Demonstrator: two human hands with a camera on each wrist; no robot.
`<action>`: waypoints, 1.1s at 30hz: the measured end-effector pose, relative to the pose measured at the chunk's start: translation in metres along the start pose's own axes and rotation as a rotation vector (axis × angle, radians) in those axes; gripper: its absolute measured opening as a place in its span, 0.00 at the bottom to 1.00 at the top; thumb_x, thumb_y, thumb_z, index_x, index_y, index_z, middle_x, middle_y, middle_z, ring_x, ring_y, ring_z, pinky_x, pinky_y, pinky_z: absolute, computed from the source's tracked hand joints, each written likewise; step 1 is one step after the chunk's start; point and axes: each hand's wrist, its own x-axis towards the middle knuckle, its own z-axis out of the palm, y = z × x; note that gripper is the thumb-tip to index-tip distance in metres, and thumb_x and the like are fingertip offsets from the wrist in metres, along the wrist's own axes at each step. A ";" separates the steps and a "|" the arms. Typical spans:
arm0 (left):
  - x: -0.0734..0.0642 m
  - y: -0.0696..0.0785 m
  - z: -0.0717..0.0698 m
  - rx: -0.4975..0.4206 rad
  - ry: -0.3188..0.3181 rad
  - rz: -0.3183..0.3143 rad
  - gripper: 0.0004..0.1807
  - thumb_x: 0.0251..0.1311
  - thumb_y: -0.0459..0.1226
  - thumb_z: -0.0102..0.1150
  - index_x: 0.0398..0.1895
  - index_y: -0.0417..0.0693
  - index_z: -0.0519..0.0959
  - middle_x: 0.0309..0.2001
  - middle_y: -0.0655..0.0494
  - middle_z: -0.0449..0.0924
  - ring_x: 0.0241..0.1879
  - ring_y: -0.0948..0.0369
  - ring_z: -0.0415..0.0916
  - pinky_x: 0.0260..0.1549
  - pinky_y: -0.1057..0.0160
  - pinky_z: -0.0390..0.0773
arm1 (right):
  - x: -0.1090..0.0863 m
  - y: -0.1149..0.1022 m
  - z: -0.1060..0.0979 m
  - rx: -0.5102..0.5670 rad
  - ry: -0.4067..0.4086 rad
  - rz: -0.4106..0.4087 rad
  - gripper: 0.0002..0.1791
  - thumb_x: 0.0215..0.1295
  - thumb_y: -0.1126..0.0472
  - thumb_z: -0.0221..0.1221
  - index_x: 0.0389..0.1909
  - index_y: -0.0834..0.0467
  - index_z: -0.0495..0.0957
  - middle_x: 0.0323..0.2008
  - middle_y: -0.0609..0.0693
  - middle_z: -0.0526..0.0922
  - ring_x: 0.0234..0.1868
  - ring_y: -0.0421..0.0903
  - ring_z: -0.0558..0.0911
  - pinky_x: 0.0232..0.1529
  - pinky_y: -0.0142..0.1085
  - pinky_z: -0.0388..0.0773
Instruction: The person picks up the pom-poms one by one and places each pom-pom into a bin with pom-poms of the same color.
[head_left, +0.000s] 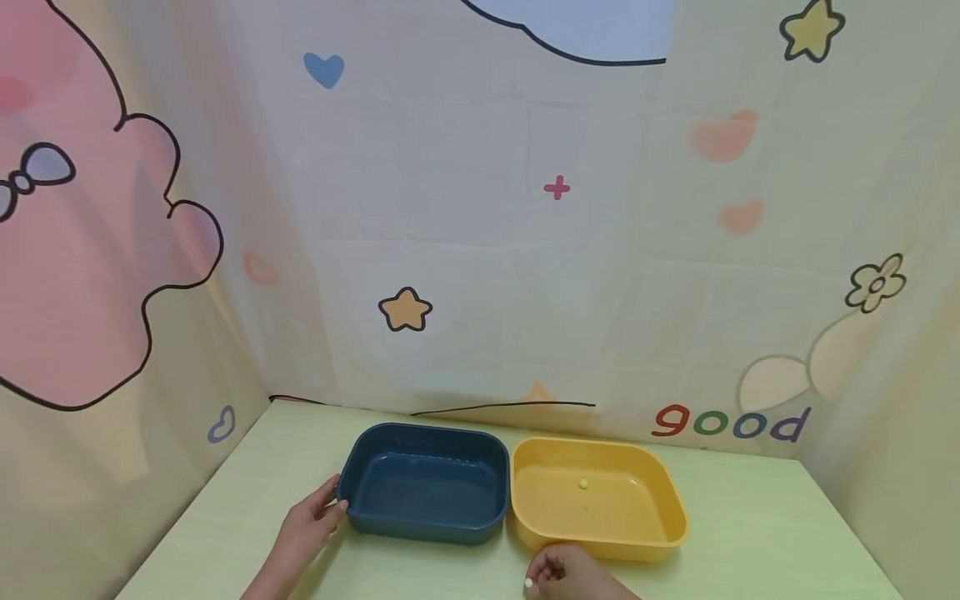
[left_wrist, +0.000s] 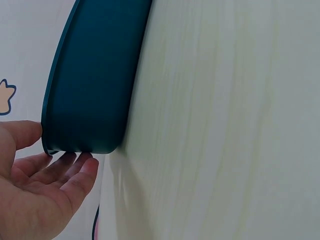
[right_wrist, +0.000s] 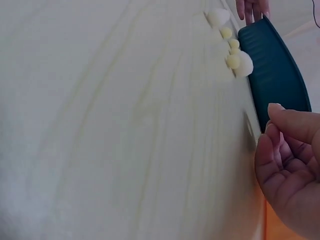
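My left hand [head_left: 307, 523] holds the left end of a dark blue rectangular tub [head_left: 427, 487]. In the left wrist view its thumb meets the rim and the other fingers [left_wrist: 75, 175] lie against the end wall. My right hand [head_left: 566, 573], in front of a yellow tub [head_left: 630, 512], pinches a small pale ball [head_left: 528, 582] between thumb and fingertips. The right wrist view shows the curled fingers, with the ball hidden. One small yellow ball [head_left: 583, 483] lies inside the yellow tub. No balls show in the blue one.
Along the front of the blue tub, the right wrist view shows white balls [right_wrist: 244, 64] and several small yellow balls [right_wrist: 226, 33] on the pale wood-grain table [right_wrist: 125, 125]. The tubs stand side by side. A printed curtain [head_left: 480, 250] hangs behind and at both sides.
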 end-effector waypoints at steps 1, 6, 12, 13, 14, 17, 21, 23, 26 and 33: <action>0.000 0.000 0.000 -0.001 0.001 0.001 0.30 0.74 0.33 0.52 0.75 0.29 0.61 0.70 0.26 0.68 0.66 0.36 0.75 0.49 0.57 0.87 | -0.001 -0.002 0.000 -0.001 -0.002 0.003 0.05 0.63 0.67 0.65 0.37 0.64 0.81 0.26 0.44 0.78 0.30 0.39 0.75 0.31 0.28 0.72; -0.001 0.001 0.000 -0.006 0.001 0.000 0.30 0.74 0.33 0.51 0.75 0.29 0.61 0.70 0.27 0.67 0.67 0.36 0.74 0.50 0.56 0.87 | -0.006 -0.016 -0.001 -0.009 -0.022 -0.013 0.05 0.65 0.67 0.64 0.39 0.65 0.81 0.28 0.44 0.78 0.32 0.40 0.75 0.32 0.27 0.72; -0.001 0.000 0.000 -0.003 0.000 0.001 0.30 0.75 0.33 0.52 0.75 0.29 0.61 0.70 0.26 0.67 0.67 0.37 0.75 0.50 0.57 0.87 | -0.012 -0.040 -0.007 -0.034 -0.042 -0.122 0.09 0.66 0.68 0.65 0.42 0.71 0.80 0.28 0.44 0.78 0.30 0.39 0.74 0.31 0.25 0.72; -0.001 0.000 0.000 0.001 -0.002 0.004 0.30 0.75 0.33 0.52 0.75 0.28 0.60 0.70 0.26 0.67 0.67 0.37 0.75 0.50 0.57 0.87 | -0.013 -0.044 -0.007 -0.029 -0.042 -0.129 0.10 0.66 0.67 0.65 0.42 0.72 0.80 0.28 0.44 0.79 0.30 0.39 0.74 0.31 0.25 0.73; -0.001 0.000 0.000 0.001 -0.002 0.003 0.30 0.75 0.33 0.51 0.75 0.28 0.60 0.70 0.26 0.67 0.67 0.37 0.74 0.50 0.56 0.87 | -0.014 -0.047 -0.007 -0.024 -0.037 -0.128 0.10 0.66 0.67 0.66 0.42 0.71 0.80 0.28 0.44 0.79 0.29 0.39 0.74 0.30 0.25 0.74; 0.000 0.001 0.000 0.001 -0.001 0.002 0.30 0.75 0.33 0.52 0.75 0.28 0.61 0.71 0.27 0.66 0.67 0.36 0.74 0.52 0.54 0.87 | -0.014 -0.057 -0.008 -0.037 -0.026 -0.139 0.10 0.67 0.66 0.66 0.41 0.71 0.81 0.27 0.44 0.78 0.29 0.39 0.75 0.30 0.26 0.76; 0.001 0.003 0.001 -0.006 0.000 0.000 0.30 0.75 0.33 0.52 0.75 0.29 0.61 0.72 0.27 0.65 0.68 0.36 0.72 0.54 0.52 0.86 | -0.013 -0.070 -0.011 -0.065 0.000 -0.155 0.10 0.67 0.64 0.66 0.40 0.69 0.81 0.28 0.44 0.78 0.30 0.40 0.75 0.31 0.27 0.77; 0.000 0.003 0.001 -0.009 0.003 -0.002 0.30 0.74 0.33 0.52 0.75 0.29 0.61 0.72 0.28 0.65 0.68 0.36 0.73 0.54 0.52 0.86 | -0.012 -0.077 -0.014 -0.062 0.005 -0.159 0.10 0.66 0.63 0.67 0.40 0.68 0.82 0.28 0.44 0.78 0.30 0.40 0.75 0.31 0.27 0.77; 0.000 0.002 0.001 -0.014 0.006 -0.006 0.30 0.74 0.33 0.52 0.75 0.29 0.62 0.71 0.28 0.66 0.68 0.36 0.73 0.52 0.54 0.87 | -0.009 -0.090 -0.018 -0.051 0.002 -0.179 0.11 0.66 0.64 0.66 0.41 0.69 0.81 0.28 0.44 0.78 0.31 0.40 0.75 0.32 0.27 0.77; 0.000 0.001 0.000 -0.014 0.010 -0.011 0.30 0.74 0.34 0.53 0.75 0.31 0.62 0.72 0.28 0.65 0.68 0.37 0.73 0.51 0.55 0.87 | 0.005 -0.114 -0.030 -0.053 0.002 -0.189 0.13 0.69 0.63 0.64 0.45 0.70 0.80 0.29 0.44 0.78 0.32 0.41 0.77 0.38 0.28 0.80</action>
